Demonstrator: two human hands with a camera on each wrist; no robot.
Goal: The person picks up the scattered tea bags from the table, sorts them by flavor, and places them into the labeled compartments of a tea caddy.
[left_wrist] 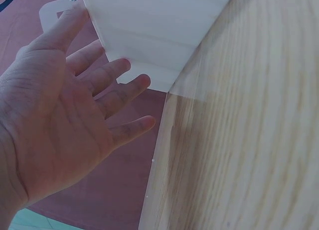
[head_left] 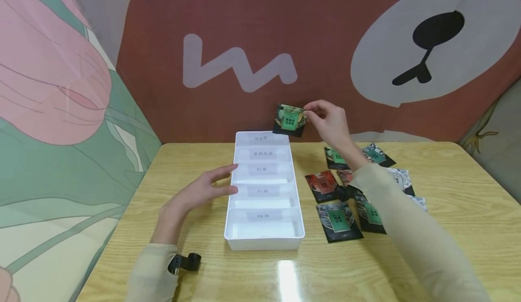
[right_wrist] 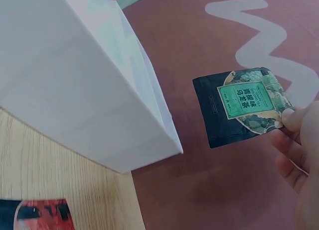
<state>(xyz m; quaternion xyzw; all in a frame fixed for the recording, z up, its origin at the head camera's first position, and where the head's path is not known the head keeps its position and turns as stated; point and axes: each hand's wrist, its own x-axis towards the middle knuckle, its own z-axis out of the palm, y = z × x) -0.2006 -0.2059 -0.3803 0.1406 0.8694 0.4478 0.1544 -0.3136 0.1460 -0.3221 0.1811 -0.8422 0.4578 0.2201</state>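
Observation:
My right hand (head_left: 329,120) pinches a black-and-green tea bag packet (head_left: 290,120) by its edge, raised near the far end of a white divided box (head_left: 266,244). In the right wrist view the packet (right_wrist: 241,105) is apart from the box wall (right_wrist: 99,90), its green label facing the camera. The box has several compartments in a row, each with a printed label. At the box's left side, my left hand (head_left: 199,188) has its fingers extended, the thumb and a finger at the rim. The left wrist view shows its palm (left_wrist: 60,115) and spread fingers beside the box wall (left_wrist: 149,26).
Several tea packets lie on the wooden table (head_left: 195,275) right of the box, among them a red one (head_left: 322,185), a dark green-labelled one (head_left: 338,221) and a white one (head_left: 400,179). My right forearm covers some. A patterned cloth wall (head_left: 228,112) stands behind the table.

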